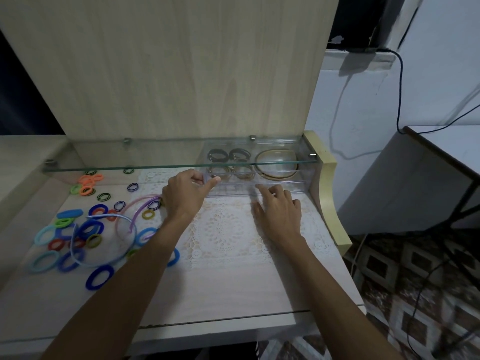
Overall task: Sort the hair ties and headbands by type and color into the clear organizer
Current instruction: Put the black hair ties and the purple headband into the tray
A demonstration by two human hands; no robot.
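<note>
Left hand [185,194] pinches the near-left corner of the clear organizer [255,189]. Right hand [278,211], fingers spread and holding nothing, touches its front edge. Loose hair ties [100,277] and headbands [104,240] lie on the counter [233,294] left of the left hand.

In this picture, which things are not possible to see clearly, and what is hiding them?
- Head view: contents of the clear organizer are partly blurred by the glass shelf edge and its reflections; their colors are unclear.
- Head view: whether the left hand holds something at the organizer is too small to tell.
- Head view: hair ties partly hidden under the left forearm.
- Head view: right hand fingertips blend into the organizer's front.
</note>
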